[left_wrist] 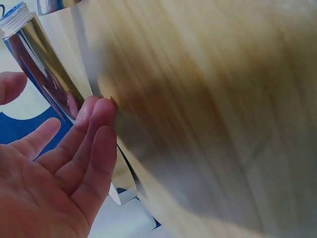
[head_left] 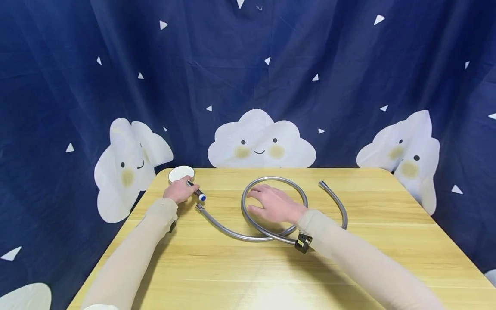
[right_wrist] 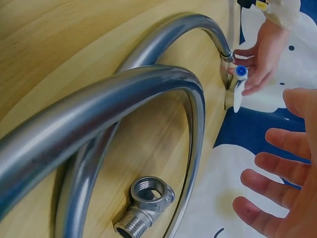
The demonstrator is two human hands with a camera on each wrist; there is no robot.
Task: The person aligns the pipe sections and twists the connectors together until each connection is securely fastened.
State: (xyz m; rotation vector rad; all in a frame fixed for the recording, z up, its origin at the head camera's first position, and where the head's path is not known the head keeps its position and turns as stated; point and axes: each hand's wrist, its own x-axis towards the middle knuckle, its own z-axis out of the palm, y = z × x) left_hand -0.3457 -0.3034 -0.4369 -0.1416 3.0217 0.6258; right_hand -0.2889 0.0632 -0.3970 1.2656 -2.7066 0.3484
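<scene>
A shower head [head_left: 181, 172] with a round white face and chrome handle lies at the table's far left corner. My left hand [head_left: 180, 190] is at it. In the left wrist view its fingers are spread and slightly bent beside the handle [left_wrist: 48, 74], the thumb apart from it. The handle's threaded end is white and blue. A looped grey metal shower hose [head_left: 248, 238] lies mid-table. My right hand [head_left: 277, 205] is over the loop, fingers spread, holding nothing. Inside the loop, the right wrist view shows a metal tee fitting [right_wrist: 152, 207], hidden in the head view.
One hose end nut [head_left: 199, 208] lies close to the shower head handle; the other end [head_left: 322, 185] points to the table's back right. The wooden table [head_left: 217, 275] meets a dark blue curtain [head_left: 232, 77] with white clouds behind it.
</scene>
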